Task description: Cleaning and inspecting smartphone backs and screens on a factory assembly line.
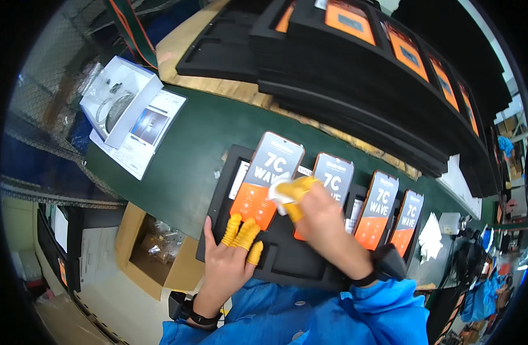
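Note:
Four... several smartphones lie face up in a black foam tray [221,210], each with a grey and orange printed screen film. My right hand [318,215], with yellow finger cots, pinches a small white wipe [280,195] against the right side of the leftmost phone [264,172]. My left hand [232,256], also in yellow finger cots, has its fingers spread, with tips touching that phone's lower end. My right hand partly covers the second phone [336,172]. Farther right lie a third phone [379,210] and a fourth [408,218], apart from both hands.
Stacked black foam trays [356,75] holding more phones rise along the far side of the green table [201,132]. A white box [120,100] with cables sits on papers at the left. Below the table edge stands an open cardboard box [129,247]. Crumpled white cloth [430,238] lies right.

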{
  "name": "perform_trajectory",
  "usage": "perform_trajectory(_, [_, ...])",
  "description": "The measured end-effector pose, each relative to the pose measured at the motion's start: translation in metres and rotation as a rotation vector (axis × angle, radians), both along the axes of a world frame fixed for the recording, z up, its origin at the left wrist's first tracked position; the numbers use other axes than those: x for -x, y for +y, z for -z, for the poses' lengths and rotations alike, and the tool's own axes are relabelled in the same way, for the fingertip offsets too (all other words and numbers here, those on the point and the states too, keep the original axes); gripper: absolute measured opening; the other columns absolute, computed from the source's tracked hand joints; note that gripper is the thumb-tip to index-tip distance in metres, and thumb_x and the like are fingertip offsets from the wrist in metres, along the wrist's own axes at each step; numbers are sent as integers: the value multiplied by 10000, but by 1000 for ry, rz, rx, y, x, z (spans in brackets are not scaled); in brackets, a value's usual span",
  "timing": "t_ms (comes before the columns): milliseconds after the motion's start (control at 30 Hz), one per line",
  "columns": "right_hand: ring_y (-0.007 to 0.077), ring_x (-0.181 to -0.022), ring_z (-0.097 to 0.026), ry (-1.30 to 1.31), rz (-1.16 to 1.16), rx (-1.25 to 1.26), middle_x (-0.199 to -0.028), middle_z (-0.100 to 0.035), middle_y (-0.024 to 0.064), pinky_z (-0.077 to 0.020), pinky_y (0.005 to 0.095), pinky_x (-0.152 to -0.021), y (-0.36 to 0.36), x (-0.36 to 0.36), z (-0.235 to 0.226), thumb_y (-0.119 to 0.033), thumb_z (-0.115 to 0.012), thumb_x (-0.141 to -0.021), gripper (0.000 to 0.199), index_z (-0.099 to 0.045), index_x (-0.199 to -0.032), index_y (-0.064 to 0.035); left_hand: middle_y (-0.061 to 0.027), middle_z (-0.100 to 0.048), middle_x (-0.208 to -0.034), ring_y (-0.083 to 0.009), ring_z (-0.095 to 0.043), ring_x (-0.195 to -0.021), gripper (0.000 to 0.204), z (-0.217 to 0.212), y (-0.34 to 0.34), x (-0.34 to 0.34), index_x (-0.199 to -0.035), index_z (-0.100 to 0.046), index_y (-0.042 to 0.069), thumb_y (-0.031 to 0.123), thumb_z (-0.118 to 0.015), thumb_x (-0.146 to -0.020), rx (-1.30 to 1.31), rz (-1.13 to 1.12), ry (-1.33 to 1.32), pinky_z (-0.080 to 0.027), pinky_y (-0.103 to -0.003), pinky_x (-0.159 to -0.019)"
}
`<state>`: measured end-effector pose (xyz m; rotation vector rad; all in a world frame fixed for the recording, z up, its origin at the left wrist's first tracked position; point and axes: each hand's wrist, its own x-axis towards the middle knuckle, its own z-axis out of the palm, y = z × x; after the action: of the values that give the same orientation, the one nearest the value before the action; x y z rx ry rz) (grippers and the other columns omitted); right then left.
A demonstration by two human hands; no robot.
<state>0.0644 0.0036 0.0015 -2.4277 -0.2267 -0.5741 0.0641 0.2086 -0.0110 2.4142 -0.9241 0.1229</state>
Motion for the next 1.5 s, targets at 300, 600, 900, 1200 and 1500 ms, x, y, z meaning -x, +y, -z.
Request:
perform_trajectory(300, [364,-783,-558,-25,173,194,-848,-539,176,-483,424,-703,-6,-73,9,104,-597,-622,227,-582,-833,23,-95,-694,-975,-239,-654,-986,270,1,6,-1,-1024,-668,38,176,-675,-792,-16,18,60,-131,-666,-1059])
perform_trajectory(600, [336,-835,-569,-16,0,244,-878,-550,162,-487,406,-733,8,-94,9,57,-569,-660,202,-592,-855,10,-88,-702,-907,-221,-672,-930,267,1,0,-4,-1021,-673,44,183,-669,-792,-15,19,62,-123,-657,-1070])
perform_trajectory(900, [324,-877,-570,65,-252,198,-910,-553,165,-477,380,-799,31,-52,28,13,-573,-678,183,-609,-857,9,-38,-599,-549,-173,-604,-513,202,6,7,1,-937,-675,25,184,-640,-816,-16,16,29,-132,-661,-1066])
perform_trajectory(1200, [317,-846,-572,-14,-166,106,-848,-534,156,-489,394,-740,26,-62,17,-14,-589,-705,108,-606,-809,8,-67,-707,-883,-181,-677,-748,214,5,0,0,-972,-685,36,138,-673,-785,136,-42,-3,-196,-639,-1060])
perform_trajectory(1500, [256,-851,-549,165,-418,231,-846,-520,105,-459,350,-776,40,-14,16,-83,-589,-726,148,-650,-847,-25,-104,-677,-1055,-295,-593,-1115,233,-6,23,-14,-1071,-604,10,5,-590,-839,457,-305,-40,-207,-594,-1066])
